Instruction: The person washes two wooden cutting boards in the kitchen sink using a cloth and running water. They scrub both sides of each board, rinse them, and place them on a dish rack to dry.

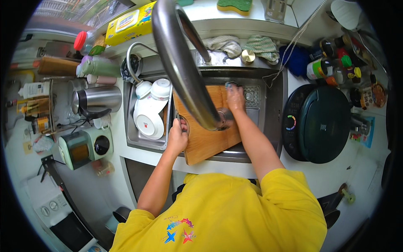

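Observation:
A wooden cutting board (204, 141) lies tilted over the steel sink, under the large curved faucet (185, 69). My left hand (178, 134) grips the board's left edge, its fingers at a cutout there. Near the board's upper right edge is my right hand (235, 97), its fingers closed around a small bluish scrubber or cloth (231, 84). Part of the board is hidden by the faucet. The sink drain (248, 96) shows just right of my right hand.
White bowls (160, 89) and plates (149, 126) stand in the left basin. A dark round electric griddle (326, 124) sits right of the sink, a steel kettle (104, 99) to the left. Cloths (225, 45) lie behind the faucet, and a yellow wipes package (129, 24) is on the ledge.

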Demonstrator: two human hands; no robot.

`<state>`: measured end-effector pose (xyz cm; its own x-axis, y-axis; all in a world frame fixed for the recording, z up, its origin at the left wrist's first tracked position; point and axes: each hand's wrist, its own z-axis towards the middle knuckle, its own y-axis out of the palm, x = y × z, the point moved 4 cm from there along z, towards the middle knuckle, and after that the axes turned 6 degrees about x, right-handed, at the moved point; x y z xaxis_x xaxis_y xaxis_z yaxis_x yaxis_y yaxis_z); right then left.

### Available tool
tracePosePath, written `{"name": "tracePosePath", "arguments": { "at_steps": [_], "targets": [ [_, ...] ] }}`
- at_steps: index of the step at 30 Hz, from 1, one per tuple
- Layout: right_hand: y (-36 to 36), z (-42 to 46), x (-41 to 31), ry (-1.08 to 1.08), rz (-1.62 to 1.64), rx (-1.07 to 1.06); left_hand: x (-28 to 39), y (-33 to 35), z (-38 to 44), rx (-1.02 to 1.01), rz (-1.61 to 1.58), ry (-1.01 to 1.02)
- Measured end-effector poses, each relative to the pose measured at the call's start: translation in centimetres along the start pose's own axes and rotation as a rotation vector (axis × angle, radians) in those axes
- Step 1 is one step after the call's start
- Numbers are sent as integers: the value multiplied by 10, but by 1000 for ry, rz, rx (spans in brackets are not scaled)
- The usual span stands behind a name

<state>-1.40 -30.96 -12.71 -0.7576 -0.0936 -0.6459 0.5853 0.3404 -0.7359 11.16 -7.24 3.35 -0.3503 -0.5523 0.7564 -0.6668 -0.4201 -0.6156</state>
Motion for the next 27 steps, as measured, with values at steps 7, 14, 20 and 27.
{"name": "tracePosePath", "arguments": {
  "at_steps": [7, 14, 20, 27],
  "targets": [
    [-3, -7, 52, 265, -65, 37, 11, -1, 4, -107, -197, -151],
    [-29, -153, -96, -66, 525, 21, 11, -6, 0, -17, -165, -221],
    [-51, -144, -94, -369, 232, -147, 20, -5, -4, -37, -169, -238],
    [-25, -56, 68, 265, -1, -124, 8, -3, 2, -33, -104, -154]
  ]
}}
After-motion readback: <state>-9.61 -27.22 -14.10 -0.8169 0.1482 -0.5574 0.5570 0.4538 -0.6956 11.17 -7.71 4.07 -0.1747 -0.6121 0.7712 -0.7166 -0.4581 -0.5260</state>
